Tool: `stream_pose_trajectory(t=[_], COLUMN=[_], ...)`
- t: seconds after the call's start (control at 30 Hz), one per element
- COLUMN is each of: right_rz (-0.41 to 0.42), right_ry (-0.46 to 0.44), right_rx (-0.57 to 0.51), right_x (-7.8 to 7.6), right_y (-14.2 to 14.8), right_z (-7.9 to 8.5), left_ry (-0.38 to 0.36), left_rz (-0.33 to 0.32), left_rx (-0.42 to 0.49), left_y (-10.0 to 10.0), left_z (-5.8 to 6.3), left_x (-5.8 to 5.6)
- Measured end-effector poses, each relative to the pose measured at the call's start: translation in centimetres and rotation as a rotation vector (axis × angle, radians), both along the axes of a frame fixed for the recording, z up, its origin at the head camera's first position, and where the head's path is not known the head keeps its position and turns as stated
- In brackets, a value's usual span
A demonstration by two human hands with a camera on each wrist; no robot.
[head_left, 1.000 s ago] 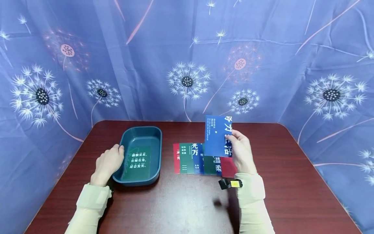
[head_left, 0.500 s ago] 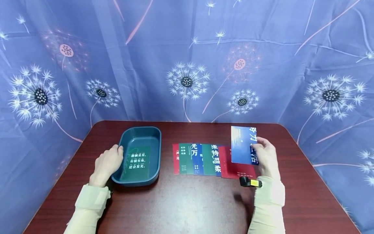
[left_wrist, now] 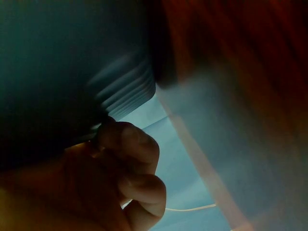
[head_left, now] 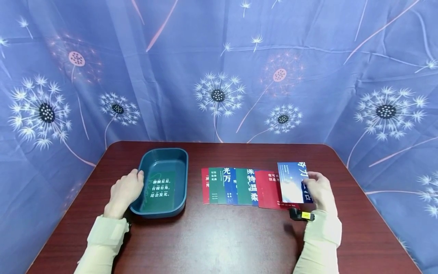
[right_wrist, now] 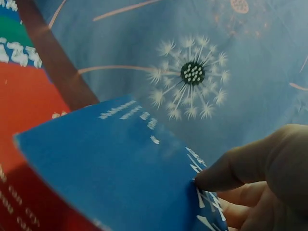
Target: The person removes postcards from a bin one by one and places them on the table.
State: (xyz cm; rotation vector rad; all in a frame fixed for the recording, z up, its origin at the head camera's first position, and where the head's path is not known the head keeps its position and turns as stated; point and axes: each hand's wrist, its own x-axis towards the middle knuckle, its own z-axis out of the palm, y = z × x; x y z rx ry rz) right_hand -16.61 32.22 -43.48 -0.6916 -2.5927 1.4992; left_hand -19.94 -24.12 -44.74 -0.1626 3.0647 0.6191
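Note:
My left hand (head_left: pixel 124 192) grips the left rim of a dark teal plastic tray (head_left: pixel 162 163). A green card with white Chinese lettering (head_left: pixel 159 190) lies inside it. In the left wrist view the fingers (left_wrist: pixel 139 144) are curled at the tray's edge. My right hand (head_left: pixel 321 190) pinches a blue card (head_left: pixel 291 182) by its right edge, thumb on the printed face. Held low, the card overlaps the right part of a red card (head_left: pixel 268 192). The right wrist view shows the blue card (right_wrist: pixel 115 163) tilted and slightly bent over the red one (right_wrist: pixel 29 106).
Left of the red card runs an overlapping row of cards, among them a green card (head_left: pixel 244 190), a blue card (head_left: pixel 228 190) and a red card (head_left: pixel 205 186). They lie on a dark red-brown table (head_left: pixel 219 243). A blue dandelion-print curtain (head_left: pixel 171 76) surrounds the back and sides.
My right hand has carried the blue card rightward and down, from above the row to over the red card's right end. The left hand and tray have stayed in place.

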Motion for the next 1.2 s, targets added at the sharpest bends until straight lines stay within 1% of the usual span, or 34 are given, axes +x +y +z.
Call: stream_pose_trajectory(t=[0.17, 0.27, 0.37, 0.57, 0.77, 0.93, 1.07, 1.2], right_rz=[0.065, 0.078, 0.083, 0.084, 0.056, 0.045, 0.043, 0.036], right_ry=[-0.039, -0.043, -0.057, -0.113, -0.126, -0.139, -0.130, -0.087], right_rx=[0.050, 0.072, 0.057, 0.065, 0.074, 0.077, 0.090, 0.083], right_x=[0.0, -0.1, -0.3, -0.5, -0.6, -0.4, -0.1, 0.2], right_y=[0.3, 0.3, 0.1, 0.0, 0.0, 0.1, 0.3, 0.5], right_z=[-0.6, -0.9, -1.2, -1.8, -2.0, -2.0, -1.8, -1.4], left_ry=[-0.002, -0.005, -0.002, -0.004, 0.002, -0.006, -0.006, -0.003], left_rz=[0.004, 0.005, 0.007, 0.005, 0.002, 0.003, -0.002, -0.001], left_rx=[0.002, 0.004, 0.003, -0.001, -0.001, 0.006, 0.006, 0.004], left_y=[0.0, 0.1, 0.1, 0.0, 0.1, 0.1, 0.1, 0.0], left_z=[-0.1, -0.1, -0.1, -0.1, 0.0, -0.1, -0.2, -0.2], left_x=[0.0, 0.0, 0.1, 0.0, -0.1, -0.1, 0.0, 0.0])
